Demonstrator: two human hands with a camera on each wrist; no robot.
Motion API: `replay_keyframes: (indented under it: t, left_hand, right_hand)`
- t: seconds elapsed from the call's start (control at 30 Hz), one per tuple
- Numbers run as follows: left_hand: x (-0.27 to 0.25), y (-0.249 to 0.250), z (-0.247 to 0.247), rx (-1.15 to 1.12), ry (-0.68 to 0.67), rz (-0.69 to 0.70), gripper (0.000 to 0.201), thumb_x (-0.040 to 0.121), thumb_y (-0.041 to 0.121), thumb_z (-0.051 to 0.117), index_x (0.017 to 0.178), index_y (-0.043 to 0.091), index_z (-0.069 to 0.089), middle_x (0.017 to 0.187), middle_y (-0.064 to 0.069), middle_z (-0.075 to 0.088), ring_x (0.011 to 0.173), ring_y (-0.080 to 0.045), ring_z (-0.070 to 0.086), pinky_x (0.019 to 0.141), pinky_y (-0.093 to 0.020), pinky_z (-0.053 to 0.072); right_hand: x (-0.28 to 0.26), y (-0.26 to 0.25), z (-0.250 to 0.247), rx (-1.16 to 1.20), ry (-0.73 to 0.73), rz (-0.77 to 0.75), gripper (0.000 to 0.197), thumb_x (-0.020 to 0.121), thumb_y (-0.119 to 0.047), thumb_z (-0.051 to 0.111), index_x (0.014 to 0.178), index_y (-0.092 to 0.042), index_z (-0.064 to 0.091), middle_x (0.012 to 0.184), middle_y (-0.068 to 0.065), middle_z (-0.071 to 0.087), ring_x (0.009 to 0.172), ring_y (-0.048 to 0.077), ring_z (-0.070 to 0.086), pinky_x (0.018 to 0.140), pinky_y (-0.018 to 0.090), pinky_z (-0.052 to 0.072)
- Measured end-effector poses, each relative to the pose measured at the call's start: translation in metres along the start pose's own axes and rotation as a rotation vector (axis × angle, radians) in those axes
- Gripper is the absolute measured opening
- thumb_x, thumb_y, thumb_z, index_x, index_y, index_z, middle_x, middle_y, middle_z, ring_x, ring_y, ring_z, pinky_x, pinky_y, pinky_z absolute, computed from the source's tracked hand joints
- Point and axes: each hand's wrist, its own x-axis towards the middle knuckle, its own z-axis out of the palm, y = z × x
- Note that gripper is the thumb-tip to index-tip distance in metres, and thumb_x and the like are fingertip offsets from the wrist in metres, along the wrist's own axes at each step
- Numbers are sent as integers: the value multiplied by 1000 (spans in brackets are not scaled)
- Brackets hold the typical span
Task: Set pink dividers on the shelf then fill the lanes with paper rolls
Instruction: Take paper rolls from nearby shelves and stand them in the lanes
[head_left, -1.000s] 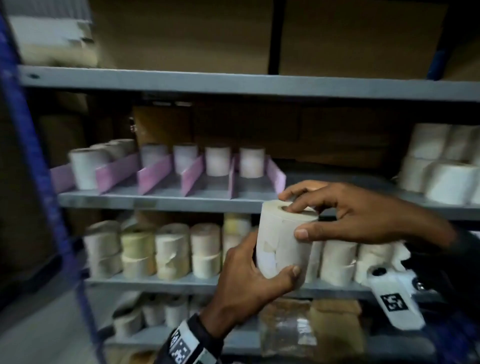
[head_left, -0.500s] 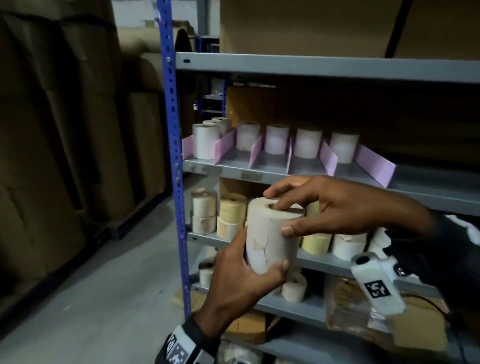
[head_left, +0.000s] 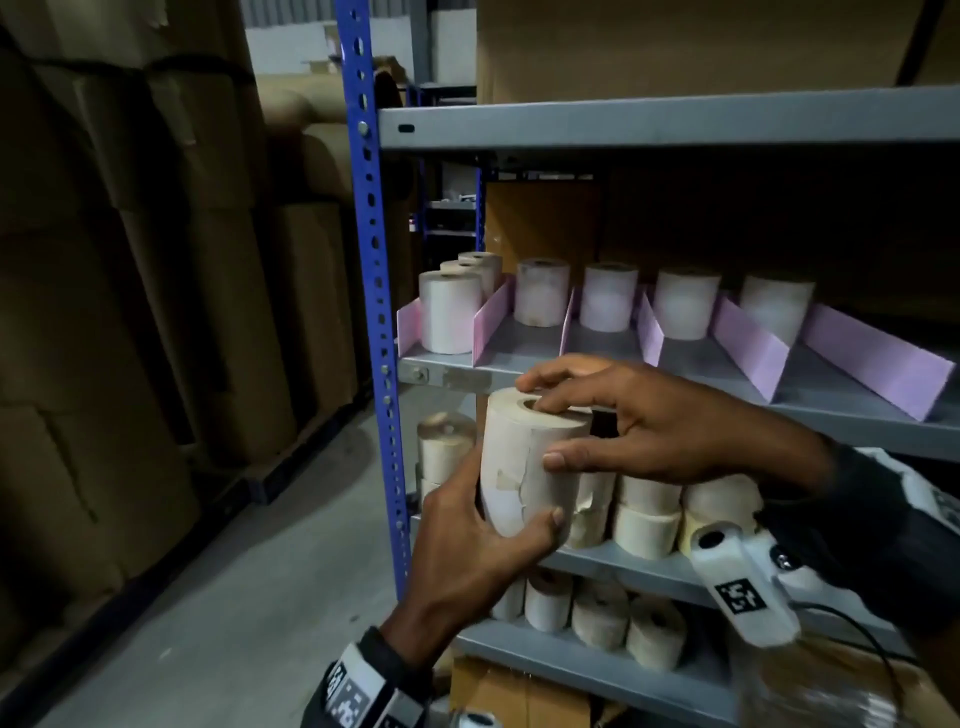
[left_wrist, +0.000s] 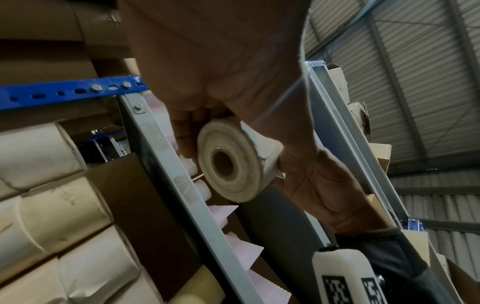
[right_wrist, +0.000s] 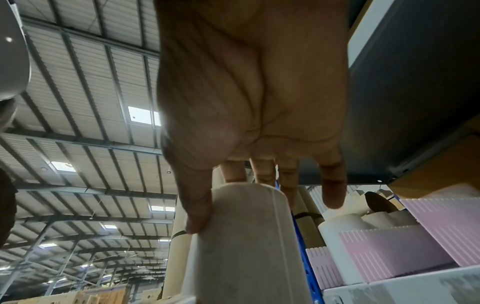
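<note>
Both hands hold one upright cream paper roll (head_left: 524, 462) in front of the grey shelf (head_left: 831, 415). My left hand (head_left: 483, 525) grips its lower part from below. My right hand (head_left: 566, 421) lies over the top, thumb on the side. Several pink dividers (head_left: 748, 353) stand on the shelf and form lanes. The leftmost lane holds three rolls (head_left: 449, 309); each other lane has one roll (head_left: 685, 301) at the back. The left wrist view shows the roll's (left_wrist: 228, 162) hollow core end-on. My right thumb presses the roll (right_wrist: 241, 236) beside the dividers (right_wrist: 389, 257).
A blue slotted upright (head_left: 374, 312) bounds the rack on the left. Stacked cardboard cartons (head_left: 130, 312) stand beyond a strip of concrete floor (head_left: 260, 597). Lower shelves carry many rolls (head_left: 644, 519). A grey shelf board (head_left: 675, 119) with a carton sits overhead.
The view has swung left, so the rack's blue upright and the cartons show. Both hands keep the same grip and the roll now sits below the left lanes.
</note>
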Motion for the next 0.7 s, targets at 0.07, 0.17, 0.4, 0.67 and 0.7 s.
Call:
replay_keyframes:
  t: [0.07, 0.17, 0.4, 0.67, 0.7]
  left_hand:
    - [15, -6, -2, -5, 11, 13, 63, 79, 41, 82, 136, 31, 57, 117, 10, 73, 103, -14, 73, 77, -33, 63]
    - [37, -19, -1, 15, 39, 82, 64, 83, 33, 81, 141, 30, 54, 123, 12, 70, 110, -14, 70, 84, -27, 60]
    - [74, -45, 9, 223, 236, 166, 62, 90, 24, 77, 146, 10, 53, 140, -1, 62, 129, -9, 57, 105, -31, 49]
    - [80, -69, 17, 460, 29, 321, 69, 88, 28, 69, 151, 7, 47, 158, -13, 41, 145, -29, 43, 113, -46, 45]
    - [82, -72, 19, 492, -10, 306, 71, 88, 29, 70, 151, 7, 46, 160, -13, 39, 146, -31, 42, 112, -49, 45]
  right_hand:
    - [11, 8, -2, -31, 27, -14, 45, 87, -49, 64, 127, -28, 65, 145, -16, 44, 132, -2, 40, 104, 38, 45]
    - [28, 18, -6, -109, 62, -16, 46, 88, -48, 64, 129, -25, 64, 144, -14, 47, 132, 3, 42, 104, 47, 42]
    - [68, 35, -22, -311, 125, 101, 49, 86, -53, 63, 128, -26, 65, 144, -13, 50, 129, 5, 47, 102, 49, 40]
    - [113, 57, -24, -351, 147, 254, 43, 89, -43, 65, 126, -20, 67, 145, -7, 52, 125, 12, 52, 100, 43, 46]
    - [118, 59, -23, -346, 144, 272, 43, 89, -43, 65, 126, -19, 67, 145, -7, 52, 125, 12, 51, 101, 44, 45]
